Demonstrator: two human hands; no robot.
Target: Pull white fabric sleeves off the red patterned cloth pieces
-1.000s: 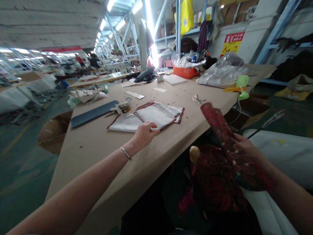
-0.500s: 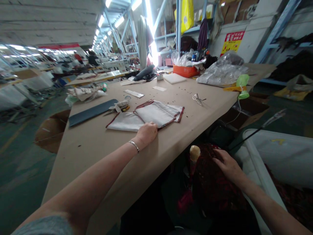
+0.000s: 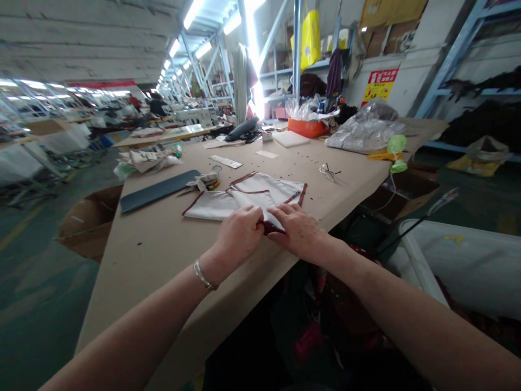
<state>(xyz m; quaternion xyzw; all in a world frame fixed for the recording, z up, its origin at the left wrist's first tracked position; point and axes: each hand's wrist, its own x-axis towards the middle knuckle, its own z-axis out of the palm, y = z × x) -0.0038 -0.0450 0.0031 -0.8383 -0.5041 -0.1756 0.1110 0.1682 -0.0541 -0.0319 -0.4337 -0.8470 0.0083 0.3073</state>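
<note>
White fabric pieces with dark red edging (image 3: 280, 189) lie partly overlapped on the brown-covered table (image 3: 171, 255). At their near edge my left hand (image 3: 241, 232) is closed, its fingers pinching the dark red border. My right hand (image 3: 296, 228) is beside it, thumb under and fingers over the same cloth, gripping a lifted corner. Between the two hands a short stretch of the dark red edge shows. Below the table, dark red patterned fabric (image 3: 345, 304) hangs near my lap, partly hidden by my right forearm.
Left of the cloth are scissors (image 3: 199, 185) and a long dark grey board (image 3: 158, 191). A ruler (image 3: 226, 162), eyeglasses (image 3: 328, 172), an orange bin (image 3: 307, 128) and plastic bags (image 3: 366, 130) are farther back. A white tub (image 3: 468, 266) stands at right.
My right hand has left the dark red fabric below the table and come up beside my left hand, onto the white cloth. The cloth's near corner is now lifted and folded.
</note>
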